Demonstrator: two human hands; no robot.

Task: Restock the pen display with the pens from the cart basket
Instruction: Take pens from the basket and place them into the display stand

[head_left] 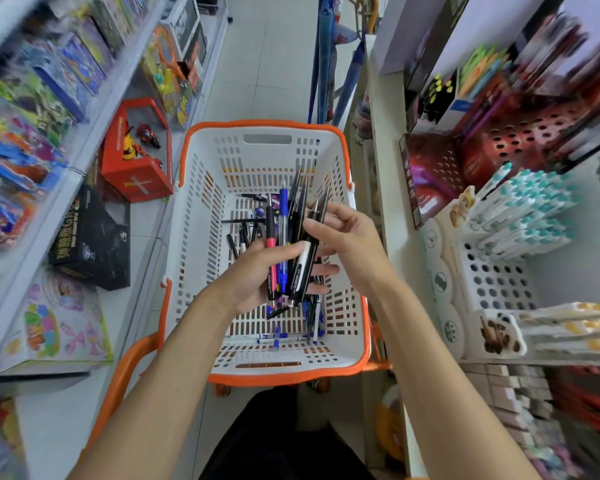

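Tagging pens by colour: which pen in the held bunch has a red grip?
The leftmost pen in the bunch the left hand holds: black barrel, red grip band. Its neighbour is blue; the rest are black, one part white.

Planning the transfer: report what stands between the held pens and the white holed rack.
Nothing visible. The left hand grips the pen bundle above the basket, the right hand pinches its top; open air reaches the white rack on the right.
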